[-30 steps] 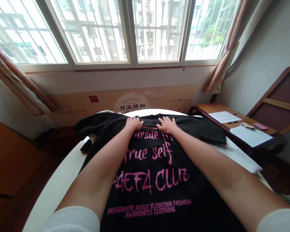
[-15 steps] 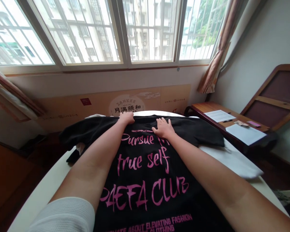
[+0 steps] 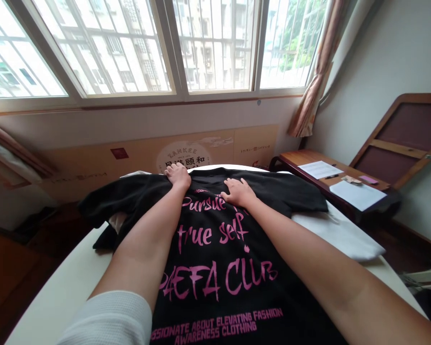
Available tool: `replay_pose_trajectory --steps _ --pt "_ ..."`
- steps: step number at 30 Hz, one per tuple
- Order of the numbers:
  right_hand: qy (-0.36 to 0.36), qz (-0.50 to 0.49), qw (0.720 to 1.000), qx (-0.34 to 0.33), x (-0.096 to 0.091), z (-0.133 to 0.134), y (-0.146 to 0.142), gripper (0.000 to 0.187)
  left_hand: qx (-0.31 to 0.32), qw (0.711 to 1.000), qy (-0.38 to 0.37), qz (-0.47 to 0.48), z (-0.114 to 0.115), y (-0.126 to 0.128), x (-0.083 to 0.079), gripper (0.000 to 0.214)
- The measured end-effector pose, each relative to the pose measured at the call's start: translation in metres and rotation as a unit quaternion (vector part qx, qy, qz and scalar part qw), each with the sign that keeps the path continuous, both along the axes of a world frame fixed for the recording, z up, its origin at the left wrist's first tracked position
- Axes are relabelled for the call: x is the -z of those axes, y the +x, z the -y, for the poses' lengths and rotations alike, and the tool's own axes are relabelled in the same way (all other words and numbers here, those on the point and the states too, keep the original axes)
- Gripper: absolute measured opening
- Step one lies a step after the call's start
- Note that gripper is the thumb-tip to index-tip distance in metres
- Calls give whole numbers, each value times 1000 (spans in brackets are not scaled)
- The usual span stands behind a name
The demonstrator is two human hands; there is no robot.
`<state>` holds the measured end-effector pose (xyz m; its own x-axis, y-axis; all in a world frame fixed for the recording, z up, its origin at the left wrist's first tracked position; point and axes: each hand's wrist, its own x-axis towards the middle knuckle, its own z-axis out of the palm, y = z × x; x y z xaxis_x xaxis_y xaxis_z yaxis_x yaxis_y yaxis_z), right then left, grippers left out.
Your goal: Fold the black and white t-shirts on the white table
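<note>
head | left hand [image 3: 178, 176]: fingers parted, at far edge of shirt [image 3: 215, 251] | right hand [image 3: 238, 192]: fingers parted, resting near collar | shirt: under both hands, laid on tabletop [image 3: 53, 287] | white cloth [image 3: 339, 235]: right of right hand

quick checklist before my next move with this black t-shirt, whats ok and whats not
1. Black T-shirt print side up: ok, the pink lettering faces up.
2. Left hand on the shirt: ok, at the shoulder, left of the collar.
3. Right hand on the shirt: ok, fingers spread just right of the collar.
4. Sleeves out to the sides: ok, left sleeve and right sleeve both extend outward.
5. No other cloth beneath: not ok, a white cloth lies partly under the right sleeve.
6. Hem flat: cannot tell, it is out of view.
</note>
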<state>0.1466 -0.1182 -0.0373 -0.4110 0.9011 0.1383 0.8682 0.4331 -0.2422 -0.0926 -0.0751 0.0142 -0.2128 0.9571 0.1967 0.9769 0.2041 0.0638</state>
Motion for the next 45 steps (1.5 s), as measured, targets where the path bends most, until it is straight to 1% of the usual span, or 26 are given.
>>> replay_pose_trajectory --steps 2,3,5,7,8,10,12,13,15,17,19,21,25,27,28,30,33,35,37,39,42,43,45 --pt "-15 8 1000 -5 2 -4 0 75 11 1000 13 -4 2 7 -4 62" --pt "-20 12 1000 -7 3 -5 -1 77 28 999 19 -7 4 12 -6 60" --pt "-27 17 999 -8 4 -7 0 80 90 996 23 -13 11 26 -8 54" --pt "-30 21 999 -9 5 -8 0 82 143 989 22 -22 29 42 -8 49" --pt "-30 23 999 -8 6 -8 0 82 157 987 17 -26 43 49 -6 49" --pt "-30 24 999 -5 8 -8 -1 82 174 984 1 -28 84 62 -2 52" --pt "-31 24 999 3 9 -8 -2 82 195 980 -11 -21 139 71 5 57" --pt "-32 24 999 7 10 -7 -2 81 224 974 -19 -13 170 74 10 59" --pt "-33 23 999 14 10 -7 -3 80 286 957 -33 31 231 76 22 63" --pt "-34 24 999 21 11 -6 -4 81 339 936 -61 69 282 74 34 73" --pt "-36 25 999 27 11 -6 -4 82 362 925 -78 89 317 68 43 79" --pt "-38 29 998 29 11 -5 -4 82 362 924 -83 95 337 62 48 81" --pt "-50 40 998 16 9 -10 -1 85 352 928 -80 91 360 54 52 91" --pt "-57 44 997 10 8 -15 2 85 361 925 -81 89 369 52 53 100" --pt "-60 45 997 7 7 -17 4 84 374 919 -86 89 374 53 53 104" --pt "-64 45 997 4 6 -21 7 84 428 893 -101 93 380 54 55 109" --pt "-66 40 997 1 5 -24 8 83 513 846 -117 91 385 58 57 97" --pt "-64 30 997 4 1 -25 7 82 532 835 -114 85 384 59 60 89" --pt "-54 17 998 17 -6 -24 9 78 531 837 -107 80 382 59 65 86" --pt "-30 6 999 42 -16 -21 20 74 530 839 -99 75 380 58 69 85" --pt "-1 12 996 86 -27 -8 55 70 535 839 -80 49 380 57 75 83" --pt "1 20 995 99 -27 -1 69 69 538 839 -72 36 380 57 76 81" --pt "-8 36 992 122 -21 18 95 70 540 840 -54 11 380 58 77 77"
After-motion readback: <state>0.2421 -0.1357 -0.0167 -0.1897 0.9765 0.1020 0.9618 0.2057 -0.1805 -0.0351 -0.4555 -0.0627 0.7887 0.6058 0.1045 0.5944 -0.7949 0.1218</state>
